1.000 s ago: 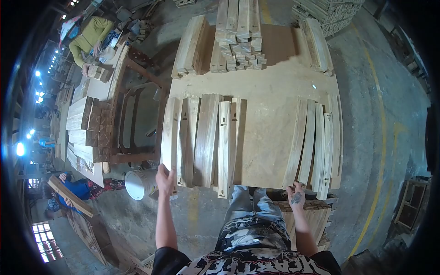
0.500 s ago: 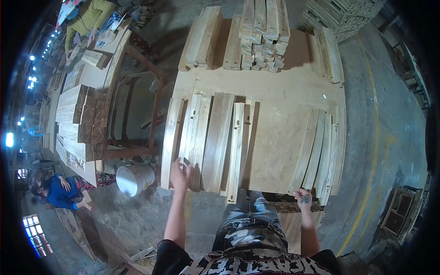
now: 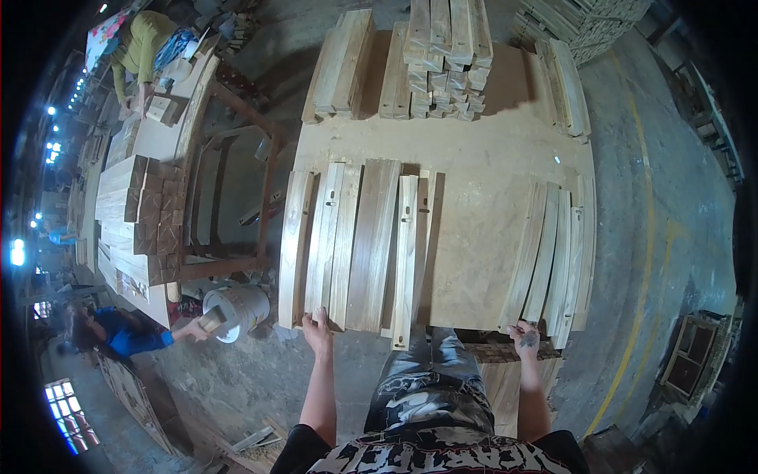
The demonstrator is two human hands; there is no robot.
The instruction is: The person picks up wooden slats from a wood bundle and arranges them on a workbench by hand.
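My left hand (image 3: 317, 332) is at the near end of a pale wooden strip (image 3: 322, 245) in the left group on the table, its fingers closed round that end. Beside it lie a wide brown board (image 3: 374, 245) and a narrow slotted strip (image 3: 406, 261) that juts past the table's near edge. My right hand (image 3: 524, 338) grips the near end of a strip (image 3: 523, 257) in the right group, with its fingertips partly hidden against the wood. Several strips there lie side by side, slightly fanned.
Stacked wood blocks (image 3: 448, 71) and boards (image 3: 343, 67) stand at the table's far side. To the left are a bench with a block pile (image 3: 150, 213), a white bucket (image 3: 251, 306), a person in blue (image 3: 130, 332) reaching over it, and a person in yellow-green (image 3: 146, 47).
My left hand has moved down from above the strips to their near ends and closed. My right hand has barely moved. The person in blue has stretched an arm to the bucket.
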